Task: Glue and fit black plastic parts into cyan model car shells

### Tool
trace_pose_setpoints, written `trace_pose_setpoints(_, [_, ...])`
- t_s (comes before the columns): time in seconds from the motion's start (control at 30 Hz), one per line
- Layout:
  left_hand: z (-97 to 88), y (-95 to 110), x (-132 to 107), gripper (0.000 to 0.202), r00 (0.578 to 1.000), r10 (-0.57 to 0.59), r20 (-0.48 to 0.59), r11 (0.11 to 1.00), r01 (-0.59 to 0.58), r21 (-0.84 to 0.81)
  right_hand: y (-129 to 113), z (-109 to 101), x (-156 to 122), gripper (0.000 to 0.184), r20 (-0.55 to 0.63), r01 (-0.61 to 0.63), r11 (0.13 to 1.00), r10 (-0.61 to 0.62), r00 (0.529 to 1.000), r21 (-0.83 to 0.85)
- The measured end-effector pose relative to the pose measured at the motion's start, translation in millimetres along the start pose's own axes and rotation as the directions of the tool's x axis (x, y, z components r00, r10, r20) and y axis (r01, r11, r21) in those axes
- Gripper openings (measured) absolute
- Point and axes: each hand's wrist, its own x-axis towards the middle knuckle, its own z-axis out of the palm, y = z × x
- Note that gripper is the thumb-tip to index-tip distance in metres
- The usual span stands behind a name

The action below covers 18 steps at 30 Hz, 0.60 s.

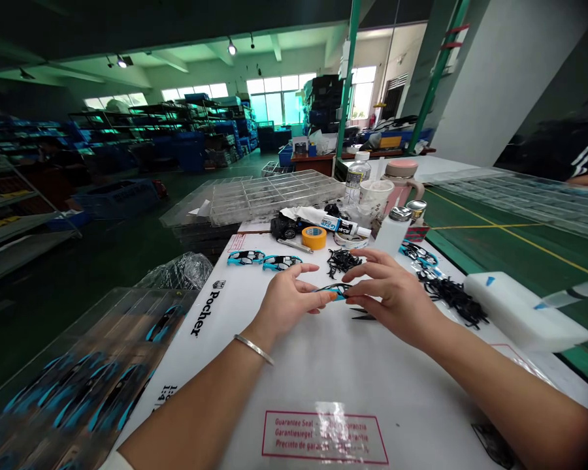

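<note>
Between my hands, above the white table top, is a small blue and black model car body part (340,295). My left hand (289,299) pinches its left end between thumb and fingers. At the other end, my right hand (392,290) closes thumb and fingertips on it, hiding part of it. Dark pointed tips, apparently tweezers (363,314), show beneath my right hand. Two similar blue and black parts (281,262) lie beyond my left hand. A pile of small black pieces (343,262) sits just past my fingers.
On the right are a larger heap of black pieces (453,299) and a white foam block (519,310) with a syringe (573,290). A white bottle (392,230), orange tape roll (314,237) and glue tube (328,222) stand behind. Trays of blue parts (85,385) lie at left.
</note>
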Motion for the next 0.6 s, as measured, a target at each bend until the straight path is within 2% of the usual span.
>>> trace_pose_setpoints(0.2, [2.9, -6, -3, 0.07, 0.978, 0.21, -0.014, 0.937, -0.197, 0.288, 2, 4, -5, 0.017, 0.081, -0.1, 0.994, 0.104, 0.991, -0.051])
trace_pose_setpoints(0.3, [3.6, -8, -4, 0.068, 0.961, 0.276, -0.009, 0.901, -0.255, 0.351, 0, 5, -4, 0.019, 0.084, -0.113, 0.99, 0.12, 0.989, -0.084])
trace_pose_setpoints(0.4, [4.4, -6, -6, 0.066, 0.959, 0.281, -0.027, 0.909, -0.257, 0.33, -4, 2, -1, 0.017, 0.054, -0.063, 0.99, 0.07, 0.996, -0.124])
trace_pose_setpoints(0.6, [4.4, 2, -8, 0.069, 0.98, 0.187, -0.068, 0.971, -0.173, 0.167, -11, -5, 2, 0.012, 0.043, 0.039, 0.976, -0.031, 0.999, -0.216])
